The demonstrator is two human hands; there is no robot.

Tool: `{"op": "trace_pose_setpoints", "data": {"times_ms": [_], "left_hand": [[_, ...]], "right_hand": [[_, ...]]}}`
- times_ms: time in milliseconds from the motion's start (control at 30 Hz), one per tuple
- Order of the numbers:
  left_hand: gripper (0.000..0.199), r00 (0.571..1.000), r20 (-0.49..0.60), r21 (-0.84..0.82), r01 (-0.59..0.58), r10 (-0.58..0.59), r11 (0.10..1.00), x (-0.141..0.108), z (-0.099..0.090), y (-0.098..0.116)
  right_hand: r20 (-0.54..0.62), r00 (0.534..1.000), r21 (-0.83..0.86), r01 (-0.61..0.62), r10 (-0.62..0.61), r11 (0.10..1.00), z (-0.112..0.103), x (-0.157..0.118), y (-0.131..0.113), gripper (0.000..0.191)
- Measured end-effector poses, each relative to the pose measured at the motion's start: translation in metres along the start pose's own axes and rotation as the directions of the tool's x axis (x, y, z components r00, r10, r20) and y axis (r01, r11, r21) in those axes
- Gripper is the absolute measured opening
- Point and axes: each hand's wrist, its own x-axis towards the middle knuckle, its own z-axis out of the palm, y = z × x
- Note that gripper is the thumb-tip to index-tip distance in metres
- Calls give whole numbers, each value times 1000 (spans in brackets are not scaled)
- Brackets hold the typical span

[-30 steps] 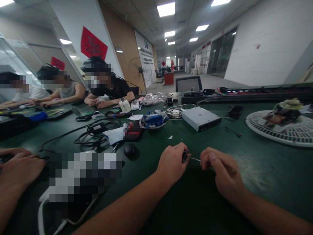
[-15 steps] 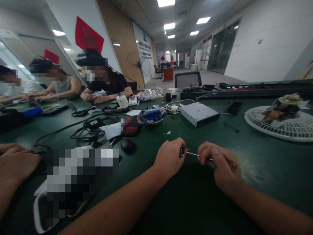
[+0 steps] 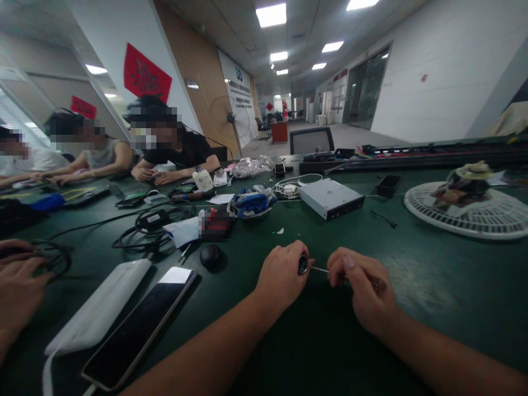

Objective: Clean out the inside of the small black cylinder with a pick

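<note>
My left hand [image 3: 280, 276] is closed around a small dark round part with a shiny rim [image 3: 303, 264]; its open end faces right, and the rest is hidden in my fingers. In my right hand [image 3: 365, 286] is a screwdriver, its brownish translucent handle [image 3: 378, 283] showing behind the fingers. The thin metal shaft points left at the round part. Whether the tip touches it I cannot tell. Both hands are just above the dark green table [image 3: 412, 341]. A black computer mouse [image 3: 210, 256] lies beyond my left forearm.
At left lie a phone [image 3: 140, 330] and a white power bank [image 3: 99, 308], with another person's hand [image 3: 20, 286] beside them. Farther back are coiled black cables [image 3: 136, 234], a bowl of blue cloth [image 3: 252, 202], a disc drive [image 3: 330, 197] and a white fan grille [image 3: 454, 223].
My view has tilted and shifted slightly, so both hands appear lower and farther left. The grips look the same. At the left edge, the other person's hand has moved and is now by a black cable.
</note>
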Motion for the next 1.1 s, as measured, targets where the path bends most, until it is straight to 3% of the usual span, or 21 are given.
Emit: {"op": "trace_pose_setpoints", "data": {"times_ms": [300,500,700,900,1100], "left_hand": [[10,1000,-1,1,-8,8,1000,0,1,-1],[9,1000,-9,2,2,-2,1000,0,0,-1],[9,1000,13,9,-4,4,1000,0,-1,0],[8,1000,20,8,-9,9,1000,0,-1,0],[8,1000,22,13,-15,15,1000,0,-2,1]], "right_hand": [[17,1000,31,-18,17,999,1,0,-1,46],[-23,1000,-35,5,-6,999,1,-1,-1,47],[58,997,-19,46,-45,999,1,1,-6,41],[14,999,-109,-47,49,993,4,3,-5,39],[63,997,-9,-34,34,999,1,2,-3,43]]}}
